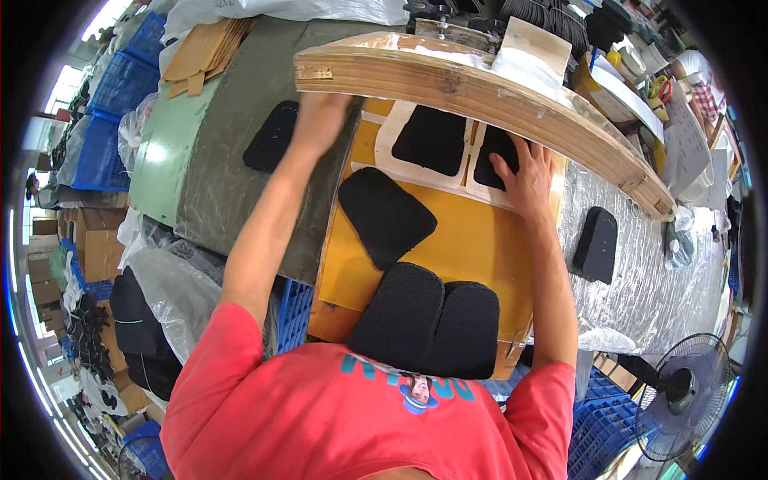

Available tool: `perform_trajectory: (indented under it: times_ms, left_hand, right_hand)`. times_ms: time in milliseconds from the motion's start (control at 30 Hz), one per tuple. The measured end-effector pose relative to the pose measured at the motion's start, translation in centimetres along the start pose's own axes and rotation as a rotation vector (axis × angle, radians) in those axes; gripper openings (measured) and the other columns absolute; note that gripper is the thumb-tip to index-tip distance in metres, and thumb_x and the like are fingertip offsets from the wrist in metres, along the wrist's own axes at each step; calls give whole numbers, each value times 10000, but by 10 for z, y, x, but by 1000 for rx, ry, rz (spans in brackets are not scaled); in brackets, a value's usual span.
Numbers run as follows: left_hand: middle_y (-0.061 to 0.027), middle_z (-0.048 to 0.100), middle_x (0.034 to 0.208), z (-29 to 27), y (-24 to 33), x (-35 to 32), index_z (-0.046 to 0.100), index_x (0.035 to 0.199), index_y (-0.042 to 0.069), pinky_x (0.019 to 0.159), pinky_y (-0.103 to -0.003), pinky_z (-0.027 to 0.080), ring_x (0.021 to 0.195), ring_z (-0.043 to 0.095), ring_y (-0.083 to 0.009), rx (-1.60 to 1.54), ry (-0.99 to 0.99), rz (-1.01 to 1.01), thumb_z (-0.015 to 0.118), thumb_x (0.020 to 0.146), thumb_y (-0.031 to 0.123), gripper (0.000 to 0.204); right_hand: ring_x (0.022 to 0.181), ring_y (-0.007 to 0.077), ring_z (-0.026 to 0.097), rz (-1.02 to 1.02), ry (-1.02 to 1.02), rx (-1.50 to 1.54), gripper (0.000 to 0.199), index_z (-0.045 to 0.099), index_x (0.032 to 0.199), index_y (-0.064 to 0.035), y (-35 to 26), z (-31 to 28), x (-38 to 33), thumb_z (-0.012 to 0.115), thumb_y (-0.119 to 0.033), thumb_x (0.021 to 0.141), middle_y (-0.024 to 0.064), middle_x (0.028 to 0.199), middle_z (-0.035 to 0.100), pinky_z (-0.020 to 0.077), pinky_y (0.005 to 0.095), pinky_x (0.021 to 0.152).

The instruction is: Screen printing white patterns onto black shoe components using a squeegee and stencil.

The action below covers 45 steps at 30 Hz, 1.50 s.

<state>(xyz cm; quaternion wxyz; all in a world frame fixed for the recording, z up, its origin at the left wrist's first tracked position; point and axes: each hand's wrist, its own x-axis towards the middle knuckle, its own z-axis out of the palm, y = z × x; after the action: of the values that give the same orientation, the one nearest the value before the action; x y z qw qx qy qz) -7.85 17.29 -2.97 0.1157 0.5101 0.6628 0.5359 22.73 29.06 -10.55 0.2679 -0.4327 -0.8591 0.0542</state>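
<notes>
My right hand [530,180] lies over the right opening of a pale template frame [384,144], its fingers and thumb apart. Beneath it is a small black pad [486,164]; a bigger black pad [432,140] fills the opening beside it. My left hand [322,120], blurred, reaches to the left end of a thick wooden beam [448,80], which hides its fingers. Nearer me, a loose black pad [386,216] rests on the yellow board [496,240]. Two joined black pads [428,324] lie at the board's front edge, against my shirt.
Another black pad [272,136] is on the dark table at left, and one more [597,244] on the plastic-covered surface at right. A fan [680,392] stands at lower right. Blue crates [104,148] are stacked at far left; cardboard pieces [206,52] lie at back left.
</notes>
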Motion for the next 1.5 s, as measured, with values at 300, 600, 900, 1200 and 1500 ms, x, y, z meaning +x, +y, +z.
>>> perform_trajectory:
  times_ms: [300,600,900,1200,1500]
  left_hand:
    - [-173,372,1515,-64,52,0,488,1358,17,1142,-393,266,1394,361,-256,-227,-311,195,158,1028,526,691]
    - [-204,140,1607,-31,-10,-101,517,1198,60,1172,-415,139,1483,150,-310,-247,-394,-9,455,976,320,348]
    - [-220,152,1603,-12,-14,-108,476,1016,65,1174,-434,132,1495,123,-329,-160,-357,14,497,895,108,131]
    - [-236,159,1595,-14,-20,-112,501,1034,59,1159,-433,197,1476,191,-353,-134,-314,30,505,900,103,140]
    - [-241,147,1596,-15,-23,-111,497,1041,53,1159,-445,190,1480,169,-363,-129,-320,29,511,910,112,144]
  right_hand:
    - [1102,342,589,49,-7,313,449,654,1175,-40,12,-41,-11,793,-203,780,170,1131,649,447,409,951]
    - [1102,177,610,206,253,440,305,626,1239,-62,81,-114,22,606,-169,954,96,1201,655,445,306,977]
    - [1010,326,600,-229,43,-160,307,610,1143,-53,-2,-60,110,633,-151,853,145,1031,642,447,424,891]
    - [806,279,602,-294,-140,70,113,664,892,-79,-11,-93,31,626,-13,808,88,784,637,449,402,821]
    - [822,324,599,-155,-32,-108,228,672,1037,-82,-40,-66,14,652,-102,812,105,847,629,453,417,798]
